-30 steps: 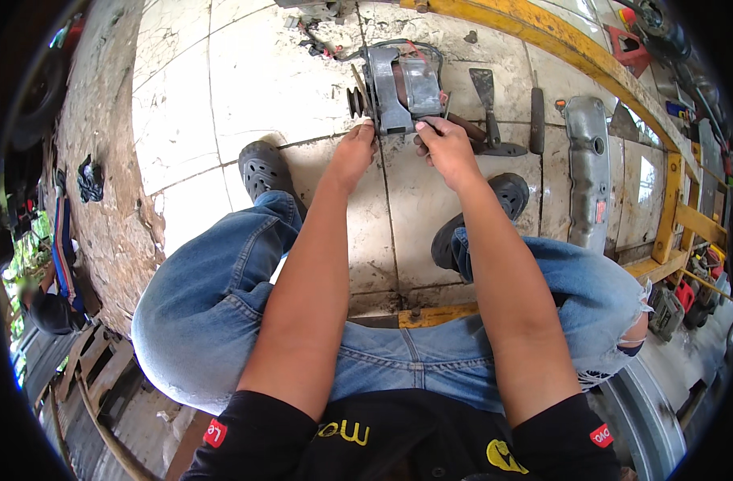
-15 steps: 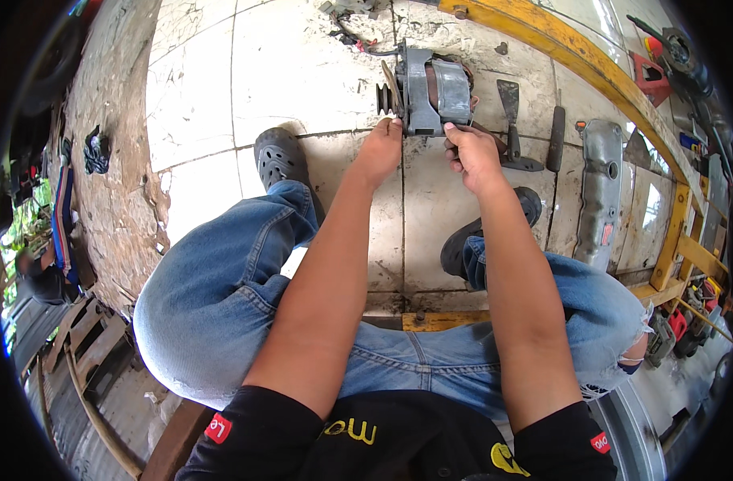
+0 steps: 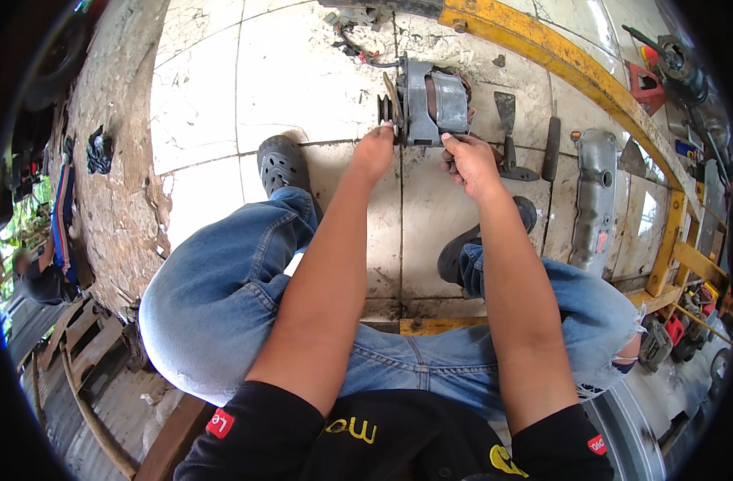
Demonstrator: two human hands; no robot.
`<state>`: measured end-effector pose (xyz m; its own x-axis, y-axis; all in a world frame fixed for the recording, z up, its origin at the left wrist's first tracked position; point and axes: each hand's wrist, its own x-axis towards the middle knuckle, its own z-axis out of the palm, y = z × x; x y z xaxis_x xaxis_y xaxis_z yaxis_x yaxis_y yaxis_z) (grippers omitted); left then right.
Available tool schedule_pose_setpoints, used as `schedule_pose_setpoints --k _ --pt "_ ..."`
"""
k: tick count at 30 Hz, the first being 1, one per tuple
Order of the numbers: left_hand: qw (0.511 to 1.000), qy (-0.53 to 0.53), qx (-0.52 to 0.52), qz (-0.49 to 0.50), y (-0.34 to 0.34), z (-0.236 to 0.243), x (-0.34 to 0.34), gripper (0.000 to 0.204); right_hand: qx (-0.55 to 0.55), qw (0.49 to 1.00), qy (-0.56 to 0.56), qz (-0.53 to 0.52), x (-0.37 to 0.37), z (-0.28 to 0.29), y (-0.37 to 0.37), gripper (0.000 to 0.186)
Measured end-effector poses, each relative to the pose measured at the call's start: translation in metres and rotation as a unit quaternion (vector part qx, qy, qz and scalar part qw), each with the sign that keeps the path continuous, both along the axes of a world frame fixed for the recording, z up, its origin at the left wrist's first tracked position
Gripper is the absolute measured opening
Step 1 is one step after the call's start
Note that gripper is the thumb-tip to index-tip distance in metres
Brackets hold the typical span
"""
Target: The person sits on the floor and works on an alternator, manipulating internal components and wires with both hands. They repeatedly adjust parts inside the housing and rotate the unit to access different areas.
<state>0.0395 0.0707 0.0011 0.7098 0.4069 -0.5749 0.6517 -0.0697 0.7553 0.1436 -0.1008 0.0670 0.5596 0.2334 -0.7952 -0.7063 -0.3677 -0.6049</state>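
Observation:
A grey metal alternator lies on the tiled floor in front of me, its belt pulley facing left. My left hand grips it at the near edge by the pulley and fan, thumb on top. With its thumb against the near right edge of the housing, my right hand curls its fingers underneath, where they are partly hidden. Just right of that hand lie a scraper with a flat dark blade and a tool with a dark handle.
A ribbed grey metal cover lies farther right. A yellow metal frame curves around the far and right sides. Loose wires sit beyond the alternator. My shoes flank the work area. A person is at the far left.
The whole scene has shifted slightly downward in the view. My left hand has moved a little left along the alternator toward the pulley; my right hand stays at the housing.

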Motion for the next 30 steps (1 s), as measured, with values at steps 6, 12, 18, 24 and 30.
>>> schedule_pose_setpoints --k 6,12,18,24,30 --pt "0.979 0.034 -0.136 0.145 0.009 0.037 0.024 0.068 -0.036 0.996 -0.075 0.008 -0.005 0.002 -0.003 0.027" --pt "0.984 0.038 -0.126 0.123 0.004 0.06 0.032 0.071 -0.13 0.966 -0.218 0.046 -0.005 0.004 0.002 0.035" --pt "0.973 -0.045 -0.177 0.14 0.001 0.065 0.032 0.057 -0.2 0.887 -0.392 0.138 -0.006 0.001 0.012 0.039" --pt "0.964 -0.099 -0.185 0.163 0.003 0.067 0.036 0.055 -0.209 0.851 -0.443 0.189 0.005 0.002 0.019 0.039" --pt "0.954 -0.102 -0.206 0.193 0.002 0.065 0.035 0.041 -0.066 0.909 -0.366 0.186 0.025 0.021 0.059 0.048"
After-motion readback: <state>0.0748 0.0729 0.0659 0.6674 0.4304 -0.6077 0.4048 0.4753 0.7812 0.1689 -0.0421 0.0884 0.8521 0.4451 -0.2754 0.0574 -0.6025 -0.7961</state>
